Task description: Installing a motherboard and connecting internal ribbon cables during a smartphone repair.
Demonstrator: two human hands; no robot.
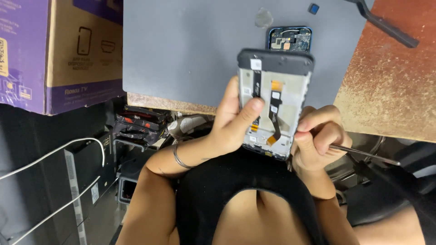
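Observation:
An opened smartphone frame (286,72) with its back removed shows white inner plates, black and orange flex cables. My left hand (234,122) grips it from the left side, thumb pressed on the inner plate. My right hand (318,136) holds thin metal tweezers (363,154) at the phone's lower right corner. The phone is held upright over the edge of a grey work mat (181,45). A blue phone part with an exposed circuit board (289,39) lies on the mat just behind the held phone.
A small dark square part (313,7) and a round smudge (264,18) lie on the mat. A black tool (386,25) rests on the brown table (390,86) at right. A cardboard box (59,54) stands left, with cables and dark equipment below.

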